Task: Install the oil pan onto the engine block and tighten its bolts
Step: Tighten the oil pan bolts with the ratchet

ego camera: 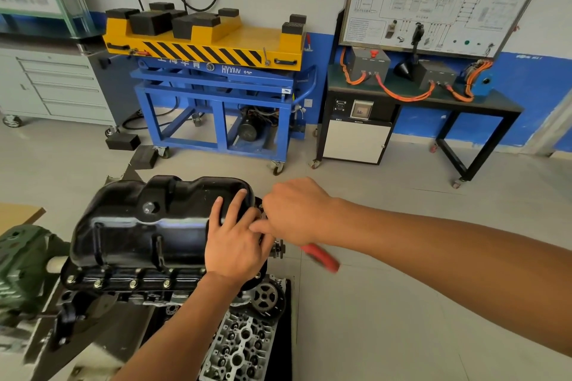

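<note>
Oil pan: black, glossy pressed metal, sump side up, seated level on the engine block, with its flange against the block's face. I note a drain plug in the near wall. Four bolts stand in the near flange, heads up and evenly spaced. I cannot tell whether they are fully tight.

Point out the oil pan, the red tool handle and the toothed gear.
oil pan [133, 226], head view, its glossy side wall.
red tool handle [322, 257], head view, middle of the blurred grip.
toothed gear [266, 297], head view, its hub.
</note>
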`<state>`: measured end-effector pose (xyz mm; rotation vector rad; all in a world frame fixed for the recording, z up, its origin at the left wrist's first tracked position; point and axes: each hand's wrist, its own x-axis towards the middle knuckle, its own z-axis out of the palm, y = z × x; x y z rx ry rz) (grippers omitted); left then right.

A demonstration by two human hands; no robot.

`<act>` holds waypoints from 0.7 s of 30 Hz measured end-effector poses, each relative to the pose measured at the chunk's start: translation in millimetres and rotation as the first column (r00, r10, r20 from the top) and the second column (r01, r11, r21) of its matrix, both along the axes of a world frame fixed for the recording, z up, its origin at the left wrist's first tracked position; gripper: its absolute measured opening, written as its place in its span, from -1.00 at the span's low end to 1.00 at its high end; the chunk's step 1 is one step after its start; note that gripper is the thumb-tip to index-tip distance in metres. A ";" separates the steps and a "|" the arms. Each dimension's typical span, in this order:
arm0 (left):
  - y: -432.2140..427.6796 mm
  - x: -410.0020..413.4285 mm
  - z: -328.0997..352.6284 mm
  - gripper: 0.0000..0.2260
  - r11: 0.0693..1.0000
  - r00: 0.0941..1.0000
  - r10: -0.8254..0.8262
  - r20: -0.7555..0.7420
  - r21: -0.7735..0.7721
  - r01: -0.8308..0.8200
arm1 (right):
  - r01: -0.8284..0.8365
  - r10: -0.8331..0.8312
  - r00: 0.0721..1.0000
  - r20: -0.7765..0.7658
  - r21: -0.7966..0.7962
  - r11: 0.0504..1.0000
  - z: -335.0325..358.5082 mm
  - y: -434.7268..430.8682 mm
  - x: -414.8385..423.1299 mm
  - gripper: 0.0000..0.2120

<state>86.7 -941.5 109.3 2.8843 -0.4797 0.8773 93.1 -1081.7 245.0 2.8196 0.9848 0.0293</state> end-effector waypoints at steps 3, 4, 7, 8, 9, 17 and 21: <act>0.7 0.1 1.3 -0.59 1.000 0.999 -0.019 0.032 0.001 0.019 | 0.145 -0.125 0.983 -0.133 0.154 0.977 -8.3 5.9 -1.4 -0.54; 0.9 0.2 2.0 -0.58 1.000 0.998 -0.029 0.052 0.003 0.029 | 0.175 -0.148 0.977 -0.154 0.178 0.968 -10.6 8.2 -2.0 -0.56; 0.6 -0.3 3.6 -0.56 0.999 0.996 -0.034 0.079 0.010 0.034 | 0.237 -0.196 0.958 -0.207 0.192 0.952 -9.6 13.1 -2.0 -0.59; 0.4 -0.5 3.8 -0.56 0.999 0.996 -0.032 0.080 0.014 0.031 | 0.249 -0.202 0.950 -0.236 0.190 0.950 -6.3 13.7 -1.5 -0.61; 0.6 -0.6 3.7 -0.57 0.999 0.996 -0.031 0.079 0.019 0.029 | 0.254 -0.203 0.943 -0.262 0.177 0.951 -2.2 14.2 -1.2 -0.62; 2.2 -0.7 4.2 -0.58 0.998 0.998 -0.042 0.057 0.043 0.039 | 0.144 -0.148 0.979 -0.141 -0.041 0.989 11.8 23.7 -8.5 -0.67; 2.5 -2.1 5.9 -0.59 0.998 0.998 -0.036 0.046 0.052 0.034 | 0.104 -0.111 0.989 -0.097 -0.073 0.992 13.0 23.8 -12.0 -0.64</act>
